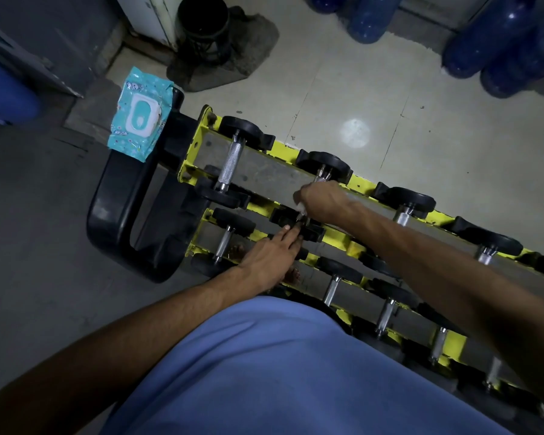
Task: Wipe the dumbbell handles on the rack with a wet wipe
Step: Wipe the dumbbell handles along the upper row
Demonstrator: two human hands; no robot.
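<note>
A yellow rack (363, 187) holds two rows of black dumbbells with knurled steel handles. My right hand (319, 199) is curled round the handle of the second dumbbell in the top row, gripping it through a white wet wipe (301, 209) that peeks out under the fingers. My left hand (270, 254) reaches in from below with fingers straight, its fingertips resting on that dumbbell's near black head (283, 216). The first top-row dumbbell's handle (230, 166) lies bare to the left.
A teal pack of wet wipes (140, 113) lies on the rack's black end frame (117, 208). Blue water jugs (496, 36) stand at the back right, a black bin (203, 26) at the back. More dumbbells (387, 312) fill the lower row.
</note>
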